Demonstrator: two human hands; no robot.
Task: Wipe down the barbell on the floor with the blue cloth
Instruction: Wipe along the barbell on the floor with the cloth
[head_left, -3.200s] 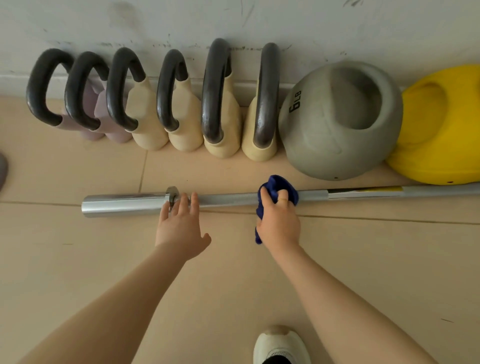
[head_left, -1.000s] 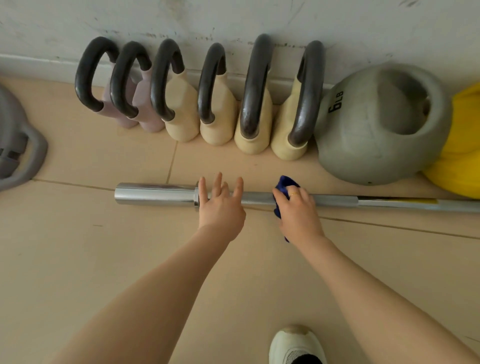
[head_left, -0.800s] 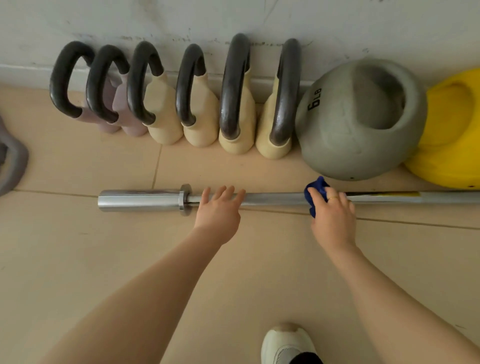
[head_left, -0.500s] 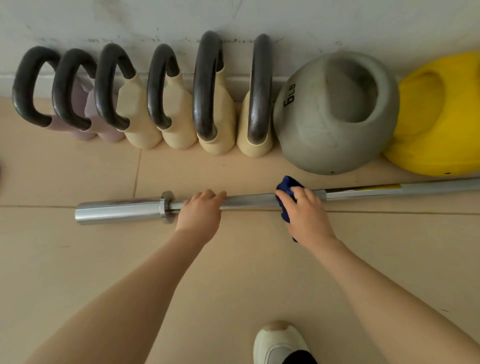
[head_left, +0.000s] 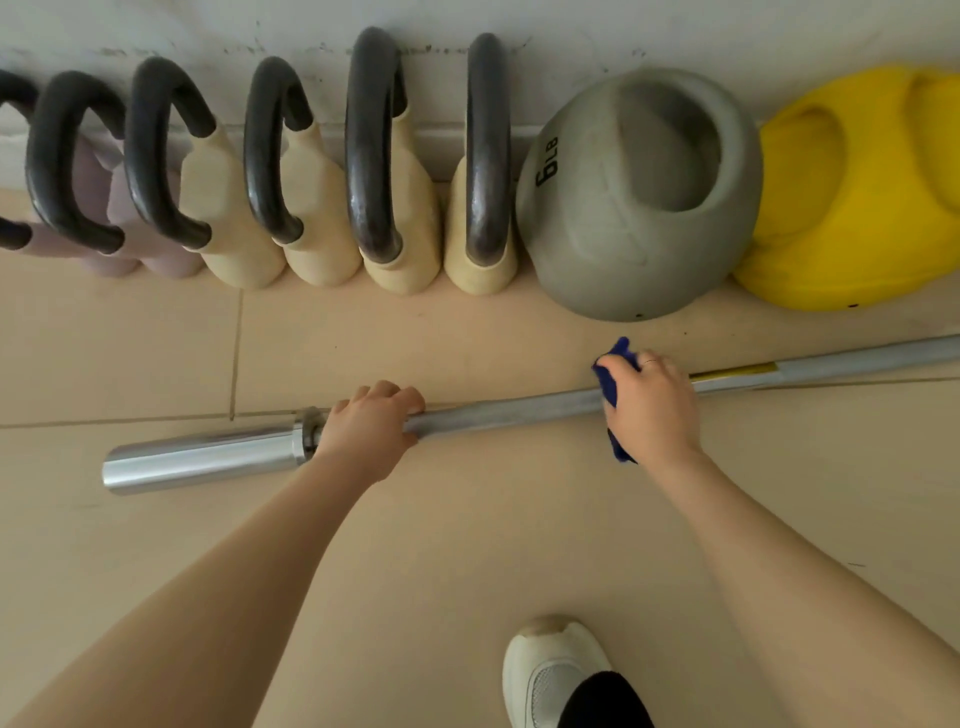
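A silver barbell (head_left: 498, 410) lies across the tan tiled floor, its thick sleeve end at the left and its shaft running off the right edge. My left hand (head_left: 371, 423) grips the shaft just right of the collar, fingers curled over the top. My right hand (head_left: 649, 405) holds the blue cloth (head_left: 615, 364) wrapped over the shaft further right. Most of the cloth is hidden under my palm; a tip shows above my fingers and another below my wrist.
Several kettlebells (head_left: 374, 171) with black handles stand in a row against the white wall. Right of them sit a grey 6 LB kettlebell (head_left: 587, 223) and a yellow one (head_left: 852, 208). My white shoe (head_left: 550, 670) is on the floor below the bar.
My left hand went from fingers resting on the bar to gripping it beside the collar. My right hand with the cloth has slid back and forth along the shaft, now further right.
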